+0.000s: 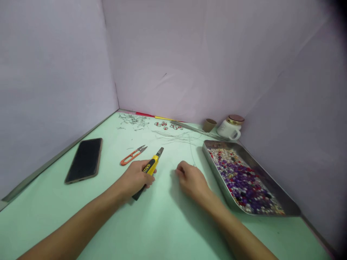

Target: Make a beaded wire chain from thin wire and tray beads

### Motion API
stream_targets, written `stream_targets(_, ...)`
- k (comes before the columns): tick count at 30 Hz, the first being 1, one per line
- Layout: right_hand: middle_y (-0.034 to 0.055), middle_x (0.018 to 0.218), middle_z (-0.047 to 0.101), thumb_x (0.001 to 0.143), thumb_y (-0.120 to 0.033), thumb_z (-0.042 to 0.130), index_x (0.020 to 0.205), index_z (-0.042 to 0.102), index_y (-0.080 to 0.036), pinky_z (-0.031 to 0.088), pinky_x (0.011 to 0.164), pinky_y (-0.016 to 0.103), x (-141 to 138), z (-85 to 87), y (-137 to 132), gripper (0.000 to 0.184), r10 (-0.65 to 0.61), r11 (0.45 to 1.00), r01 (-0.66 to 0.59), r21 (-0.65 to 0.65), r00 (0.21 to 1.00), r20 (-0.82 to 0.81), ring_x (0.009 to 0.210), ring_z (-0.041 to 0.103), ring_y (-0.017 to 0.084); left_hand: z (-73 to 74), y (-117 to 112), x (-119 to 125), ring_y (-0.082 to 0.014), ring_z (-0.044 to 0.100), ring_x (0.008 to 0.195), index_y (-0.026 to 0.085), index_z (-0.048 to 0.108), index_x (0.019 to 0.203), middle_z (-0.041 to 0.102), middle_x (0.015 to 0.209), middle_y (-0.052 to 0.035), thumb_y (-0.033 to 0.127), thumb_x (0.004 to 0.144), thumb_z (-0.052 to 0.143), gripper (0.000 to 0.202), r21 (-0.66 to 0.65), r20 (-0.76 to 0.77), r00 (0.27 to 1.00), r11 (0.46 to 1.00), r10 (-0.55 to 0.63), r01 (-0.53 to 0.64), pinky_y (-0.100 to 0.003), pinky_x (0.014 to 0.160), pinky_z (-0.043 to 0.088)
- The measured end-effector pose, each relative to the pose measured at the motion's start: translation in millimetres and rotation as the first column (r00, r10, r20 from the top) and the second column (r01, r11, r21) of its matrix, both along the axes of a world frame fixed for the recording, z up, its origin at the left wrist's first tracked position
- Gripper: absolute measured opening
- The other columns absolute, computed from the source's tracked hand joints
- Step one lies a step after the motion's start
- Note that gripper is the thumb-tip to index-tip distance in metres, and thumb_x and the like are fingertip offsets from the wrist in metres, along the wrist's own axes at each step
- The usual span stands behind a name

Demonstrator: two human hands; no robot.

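Nearest, two bare forearms reach in over the pale green tabletop [114, 224]. The left hand [138, 177] is closed firmly around a yellow-and-black hand tool [153, 167], thumb laid across it, fingers wrapped beneath. The tool lies aslant in the grip: a plain black butt end pokes out below the palm, while the bright yellow body shows above the thumb, with a black panel carrying yellow letters too unclear to read. Beyond the fingers it narrows to a blunt, dark grey tip pointing away and slightly right. Whether it is a knife or pliers, I cannot tell.

Just right of the grip, apart from the tool, the right hand [193, 180] is curled, thumb and forefinger drawn together; whether something thin is pinched there, I cannot tell.

Further right of both hands stands a metal tray [271, 180] of mixed beads [244, 180], purple, white, red and black. Well left of the grip lies a dark-screened smartphone [84, 160]. Just past the left knuckles are orange thread snips [135, 156], blades spread slightly.

Farther beyond the grip lie loose wires [176, 137], small red-and-clear beaded pieces [164, 124] and scattered wire snippets [134, 121]. Beyond the tray's far end stand a lidded white mug [229, 130] and a brown cup [209, 125].
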State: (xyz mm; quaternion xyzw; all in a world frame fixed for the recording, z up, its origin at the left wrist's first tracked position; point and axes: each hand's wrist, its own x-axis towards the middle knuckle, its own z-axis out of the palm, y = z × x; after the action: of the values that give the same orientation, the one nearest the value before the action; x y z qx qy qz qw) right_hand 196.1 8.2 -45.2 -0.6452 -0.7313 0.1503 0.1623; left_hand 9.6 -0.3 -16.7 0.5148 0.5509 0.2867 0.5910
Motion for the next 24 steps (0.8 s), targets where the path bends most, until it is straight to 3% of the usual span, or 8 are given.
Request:
stream_targets(2, 0.0012, 0.061, 0.057, 0.074, -0.023, 0.048, 0.074, 0.057, -0.017, 0.031, 0.050, 0.023, 10, -1.7, -1, 0.011, -0.040, 0.998, 0.025, -0.052, 0.949, -0.312, 0.056, 0.049, 0.013, 2.9, -2, -1, -0.0145, 0.053, 0.062, 0.015, 0.054, 0.077, 0.056, 0.071, -0.0021, 0.007, 0.053, 0.049, 0.026, -0.103, 0.163, 0.987, 0.994, -0.012, 0.030, -0.028, 0.057, 0.043)
stream_targets(5, -0.0036, 0.050, 0.047, 0.068, -0.030, 0.055, 0.070, 0.056, -0.015, 0.027, 0.040, 0.020, 21, -7.1, -4, 0.015, -0.178, 0.973, 0.019, -0.230, 0.696, -0.696, 0.042, 0.038, 0.008, 4.9, -5, -2, -0.0179, 0.056, 0.073, 0.014, 0.057, 0.077, 0.057, 0.080, -0.0049, 0.002, 0.051, 0.046, 0.031, -0.203, 0.353, 0.933, 0.968, -0.066, 0.146, -0.033, 0.066, 0.046)
stream_targets(8, -0.0070, 0.043, 0.040, 0.063, -0.031, 0.061, 0.068, 0.055, -0.015, 0.019, 0.033, 0.017, 26, -14.7, -8, 0.018, -0.309, 0.945, 0.041, -0.324, 0.437, -0.845, 0.035, 0.030, 0.005, 4.5, -7, 1, -0.0207, 0.055, 0.083, 0.014, 0.059, 0.078, 0.055, 0.082, -0.0047, -0.002, 0.050, 0.045, 0.035, -0.253, 0.423, 0.899, 0.939, -0.109, 0.232, -0.033, 0.067, 0.046)
stream_targets(10, -0.0074, 0.042, 0.041, 0.061, -0.030, 0.063, 0.066, 0.054, -0.015, 0.016, 0.032, 0.016, 27, -18.4, -10, 0.018, -0.326, 0.943, 0.045, -0.331, 0.337, -0.883, 0.034, 0.029, 0.004, 3.4, -7, 3, -0.0205, 0.055, 0.084, 0.014, 0.059, 0.076, 0.055, 0.080, -0.0043, -0.003, 0.050, 0.046, 0.034, -0.257, 0.419, 0.899, 0.934, -0.124, 0.248, -0.033, 0.067, 0.047)
stream_targets(17, -0.0068, 0.041, 0.045, 0.058, -0.026, 0.066, 0.063, 0.055, -0.014, 0.016, 0.030, 0.015, 31, -18.7, -6, 0.017, -0.340, 0.933, -0.018, -0.359, 0.281, -0.897, 0.031, 0.030, 0.002, -0.6, -4, 2, -0.0233, 0.053, 0.091, 0.015, 0.060, 0.085, 0.057, 0.088, -0.0058, -0.001, 0.052, 0.047, 0.038, -0.258, 0.343, 0.935, 0.947, -0.095, 0.191, -0.035, 0.070, 0.048)
stream_targets(24, -0.0058, 0.041, 0.048, 0.058, -0.026, 0.066, 0.062, 0.057, -0.013, 0.019, 0.029, 0.015, 30, -18.8, -5, 0.016, -0.304, 0.944, -0.031, -0.330, 0.316, -0.899, 0.031, 0.031, 0.002, -2.1, -2, 5, -0.0211, 0.053, 0.091, 0.015, 0.060, 0.093, 0.057, 0.101, -0.0072, -0.001, 0.053, 0.046, 0.046, -0.230, 0.292, 0.945, 0.949, -0.146, 0.217, -0.032, 0.070, 0.047)
